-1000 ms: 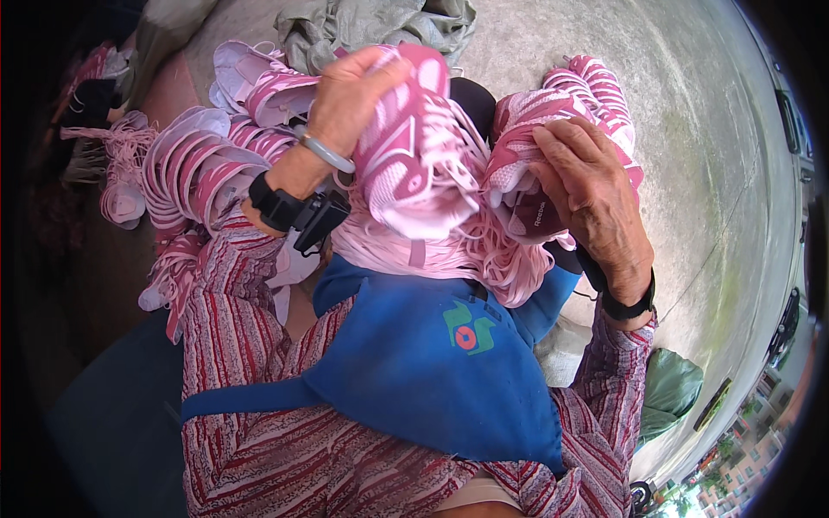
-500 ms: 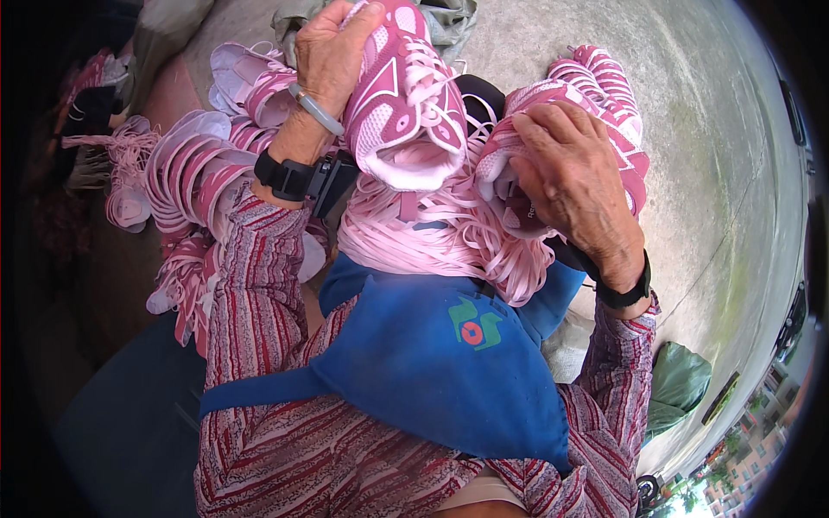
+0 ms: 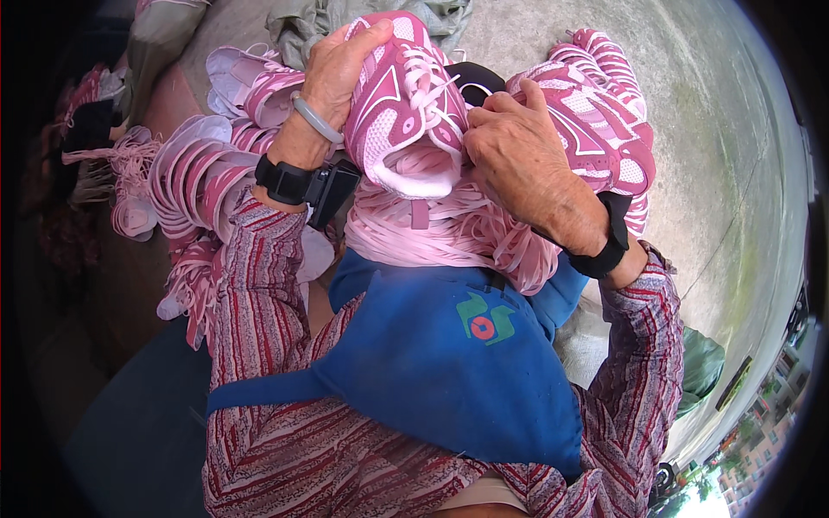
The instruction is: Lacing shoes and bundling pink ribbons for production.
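Observation:
My left hand [image 3: 332, 82] grips a pink and white sneaker [image 3: 401, 116] from its left side, thumb over the toe end. White laces are threaded through its front, and its opening faces me. Against the right edge of that opening is my right hand [image 3: 527, 164], fingers curled in. Its fingertips are partly hidden, so what they pinch I cannot make out. A heap of pale pink laces [image 3: 414, 237] lies on my lap beneath the sneaker. Just beyond my right hand rests another pink and white sneaker [image 3: 596, 129].
Nested pink and white shoe uppers [image 3: 186, 173] are piled at the left, beside a hanging bunch of pink laces [image 3: 129, 168]. More striped uppers [image 3: 604, 60] lie at the far right on the concrete floor [image 3: 699, 147]. A grey-green sack [image 3: 302, 26] sits at the back.
My right hand has let go of the right-hand sneaker and moved left to the edge of the held one. My left hand keeps its grip, with the sneaker slightly lower.

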The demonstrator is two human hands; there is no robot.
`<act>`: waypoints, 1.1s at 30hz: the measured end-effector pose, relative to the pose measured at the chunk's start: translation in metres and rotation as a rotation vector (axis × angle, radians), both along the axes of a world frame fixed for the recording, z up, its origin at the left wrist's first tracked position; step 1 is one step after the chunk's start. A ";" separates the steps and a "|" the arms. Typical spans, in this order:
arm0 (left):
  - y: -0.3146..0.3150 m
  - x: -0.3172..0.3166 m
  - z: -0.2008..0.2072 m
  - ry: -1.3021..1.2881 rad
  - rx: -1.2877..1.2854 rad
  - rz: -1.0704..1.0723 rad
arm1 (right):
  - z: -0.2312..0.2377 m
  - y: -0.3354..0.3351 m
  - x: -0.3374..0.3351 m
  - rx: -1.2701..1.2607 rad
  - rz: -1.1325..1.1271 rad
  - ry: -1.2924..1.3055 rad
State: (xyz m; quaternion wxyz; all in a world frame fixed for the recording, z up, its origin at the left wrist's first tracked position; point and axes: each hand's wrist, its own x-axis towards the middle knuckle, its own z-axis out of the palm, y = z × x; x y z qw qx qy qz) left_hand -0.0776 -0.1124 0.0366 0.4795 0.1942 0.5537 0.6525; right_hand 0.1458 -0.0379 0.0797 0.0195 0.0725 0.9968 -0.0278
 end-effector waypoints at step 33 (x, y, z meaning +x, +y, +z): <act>0.013 0.040 -0.022 0.153 0.205 0.403 | 0.021 -0.009 0.013 -0.199 0.095 0.311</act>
